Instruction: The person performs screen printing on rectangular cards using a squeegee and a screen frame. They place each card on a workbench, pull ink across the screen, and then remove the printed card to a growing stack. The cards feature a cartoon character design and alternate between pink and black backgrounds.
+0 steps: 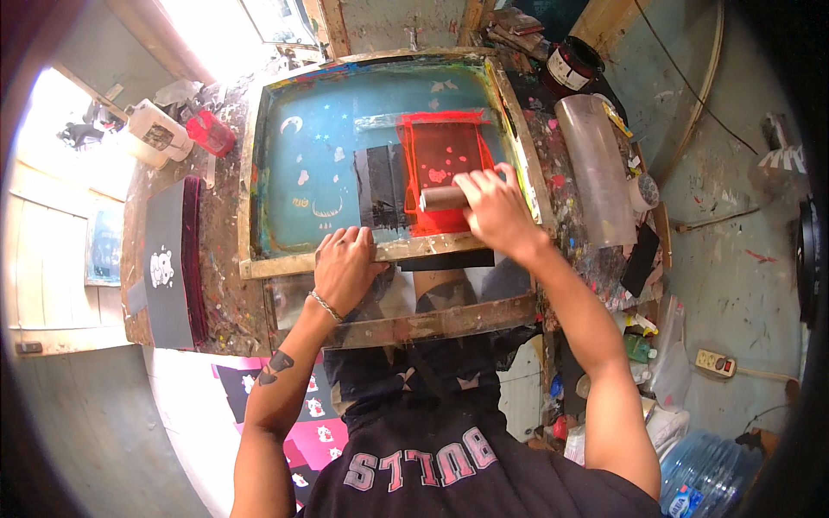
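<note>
My right hand (pixel 501 211) grips a squeegee (pixel 440 200) with a brown handle, laid across the lower part of a patch of red ink (pixel 445 129) on the screen's right half. The screen (pixel 302 190) is a blue mesh with small pale motifs, inside a worn, paint-marked wooden frame. A strip of dark tape (pixel 374 181) lies left of the red. My left hand (pixel 345 263) has its fingers curled over the frame's front bar, left of centre. Below that bar shows a dark, flat piece (pixel 446 263) on a glossy surface.
The paint-stained table (pixel 233 311) carries printed dark sheets (pixel 166 263), a white jug (pixel 148 134) and red container (pixel 209 131) at left; a dark tub (pixel 572 69) and clear cylinder (pixel 591 168) at right. A power strip (pixel 717 364) and large bottle (pixel 708 475) are at lower right.
</note>
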`<action>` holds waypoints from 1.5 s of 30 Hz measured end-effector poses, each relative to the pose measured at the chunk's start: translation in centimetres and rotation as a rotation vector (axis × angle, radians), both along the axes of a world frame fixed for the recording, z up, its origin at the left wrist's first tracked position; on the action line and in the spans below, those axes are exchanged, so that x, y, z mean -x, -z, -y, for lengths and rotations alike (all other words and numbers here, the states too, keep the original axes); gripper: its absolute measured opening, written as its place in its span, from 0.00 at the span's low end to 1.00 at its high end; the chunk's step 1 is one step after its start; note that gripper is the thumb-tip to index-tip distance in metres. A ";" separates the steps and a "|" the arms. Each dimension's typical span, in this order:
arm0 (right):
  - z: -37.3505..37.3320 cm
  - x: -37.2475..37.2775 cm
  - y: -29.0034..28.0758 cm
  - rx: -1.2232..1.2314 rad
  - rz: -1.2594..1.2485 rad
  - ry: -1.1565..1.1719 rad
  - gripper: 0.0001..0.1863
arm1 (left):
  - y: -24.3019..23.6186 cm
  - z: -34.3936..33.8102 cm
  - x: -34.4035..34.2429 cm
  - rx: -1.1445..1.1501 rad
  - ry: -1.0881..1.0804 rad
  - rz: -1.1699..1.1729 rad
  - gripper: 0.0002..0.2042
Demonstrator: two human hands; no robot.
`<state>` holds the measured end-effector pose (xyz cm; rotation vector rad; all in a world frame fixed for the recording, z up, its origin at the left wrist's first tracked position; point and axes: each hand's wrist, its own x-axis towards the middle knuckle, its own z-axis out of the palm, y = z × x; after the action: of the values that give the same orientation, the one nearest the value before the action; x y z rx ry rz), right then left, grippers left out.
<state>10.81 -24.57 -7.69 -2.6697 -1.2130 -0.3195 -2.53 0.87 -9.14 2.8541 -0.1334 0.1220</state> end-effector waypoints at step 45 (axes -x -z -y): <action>0.0 3.5 -4.4 -0.203 0.302 -0.060 0.24 | -7.6 -2.2 -1.3 0.087 -0.034 -0.020 0.23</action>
<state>7.33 -24.57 -3.25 -2.4671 -1.2590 -0.8143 -1.19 3.09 -1.52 2.7704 -0.0738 0.1028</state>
